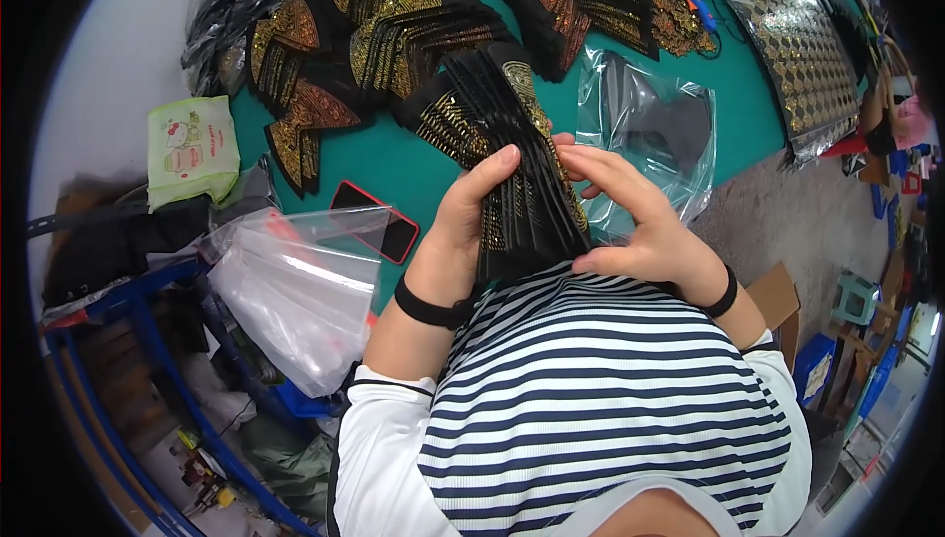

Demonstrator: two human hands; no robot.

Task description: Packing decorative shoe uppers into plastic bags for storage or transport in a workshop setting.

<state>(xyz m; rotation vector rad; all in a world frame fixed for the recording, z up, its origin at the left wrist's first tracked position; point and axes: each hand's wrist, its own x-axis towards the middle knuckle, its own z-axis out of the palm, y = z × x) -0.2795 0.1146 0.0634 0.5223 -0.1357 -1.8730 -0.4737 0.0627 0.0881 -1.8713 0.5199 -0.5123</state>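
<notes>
A thick stack of black patches with gold bead trim (507, 158) stands fanned between both hands above the green table (394, 158). My left hand (465, 217) grips the stack's left side, thumb up along its edge. Against the right side, my right hand (630, 217) curls with its fingers laid over the top patches. Both wrists wear black bands. A clear plastic bag (655, 128) with a dark patch inside lies just beyond my right hand.
More piles of black-and-gold patches (394, 25) cover the far table. A black phone with a red rim (379, 217) lies near a heap of clear bags (295, 286). A glue gun (694, 0), a beaded sheet (797, 50), and a green tissue pack (192, 148) are about.
</notes>
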